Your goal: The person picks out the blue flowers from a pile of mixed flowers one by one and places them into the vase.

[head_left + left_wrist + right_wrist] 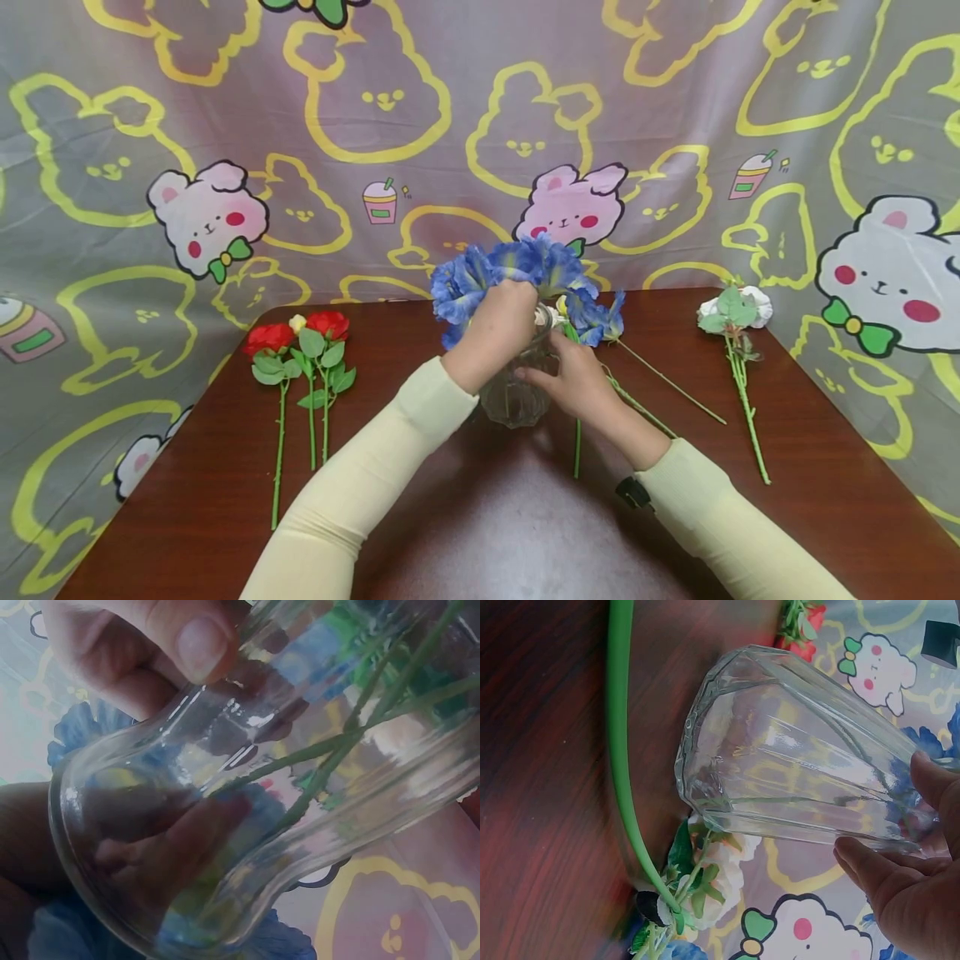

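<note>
In the head view a clear glass vase [513, 400] stands mid-table beneath large blue flowers [468, 279]. My left hand [504, 321] is at the vase's mouth with fingers curled among the blue flowers, apparently on their stems; its grip is partly hidden. My right hand [577, 379] holds the side of the vase near the neck. In the right wrist view, thumb and fingers of the right hand [915, 877] span the narrow part of the vase [780, 750]. Crossing green stems [322, 765] show through the glass in the left wrist view.
Red roses [327, 325] with a small pale bloom lie at left on the brown table [480, 533]. White flowers [750, 308] lie at right. More blue flowers [611, 317] and a green stem [577, 450] lie beside the right hand. A patterned curtain [420, 92] surrounds the table.
</note>
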A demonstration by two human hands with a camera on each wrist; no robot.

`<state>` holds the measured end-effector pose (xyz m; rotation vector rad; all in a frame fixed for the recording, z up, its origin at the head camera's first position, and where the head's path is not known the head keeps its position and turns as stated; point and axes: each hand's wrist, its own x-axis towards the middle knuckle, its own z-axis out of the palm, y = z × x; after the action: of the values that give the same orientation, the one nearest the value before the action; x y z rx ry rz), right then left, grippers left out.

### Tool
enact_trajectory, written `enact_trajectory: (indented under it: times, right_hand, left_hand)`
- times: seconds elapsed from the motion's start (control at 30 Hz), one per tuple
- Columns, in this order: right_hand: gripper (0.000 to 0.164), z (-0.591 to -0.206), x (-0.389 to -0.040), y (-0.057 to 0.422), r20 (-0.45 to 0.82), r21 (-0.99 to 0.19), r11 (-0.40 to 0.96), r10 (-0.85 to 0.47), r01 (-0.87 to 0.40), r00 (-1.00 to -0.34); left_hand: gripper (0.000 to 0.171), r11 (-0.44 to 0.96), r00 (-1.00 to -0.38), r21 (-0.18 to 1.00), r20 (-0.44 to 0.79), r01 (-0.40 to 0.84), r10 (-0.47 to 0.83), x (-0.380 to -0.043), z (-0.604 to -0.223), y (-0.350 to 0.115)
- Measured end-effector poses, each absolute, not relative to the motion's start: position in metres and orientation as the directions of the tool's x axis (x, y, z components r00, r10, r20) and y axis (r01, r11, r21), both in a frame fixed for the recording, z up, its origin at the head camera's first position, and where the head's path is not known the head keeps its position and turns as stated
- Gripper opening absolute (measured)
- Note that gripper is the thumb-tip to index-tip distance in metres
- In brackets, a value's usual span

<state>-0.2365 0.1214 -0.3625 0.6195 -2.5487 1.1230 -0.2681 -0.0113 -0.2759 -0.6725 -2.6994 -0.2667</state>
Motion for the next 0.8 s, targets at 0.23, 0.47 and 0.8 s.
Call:
enact_trajectory:
  times: [0.23,0.47,0.8]
  right_hand:
    - [0.047,-0.363,-0.237,0.121,0.422,-0.628,0.601,-0.270,-0.494,-0.865]
    - [0.048,-0.363,-0.236,0.121,0.413,-0.640,0.592,-0.273,-0.490,-0.869]
    - [0.049,-0.363,-0.237,0.121,0.394,-0.652,0.593,-0.268,-0.473,-0.879]
  left_hand:
    - [0.011,0.868,-0.820,0.081,0.381,0.490,0.427,-0.267,-0.275,-0.012]
    - [0.015,0.865,-0.820,0.080,0.373,0.495,0.434,-0.261,-0.270,-0.011]
    - [0.017,0.843,-0.781,0.070,0.423,0.534,0.460,-0.241,-0.253,-0.013]
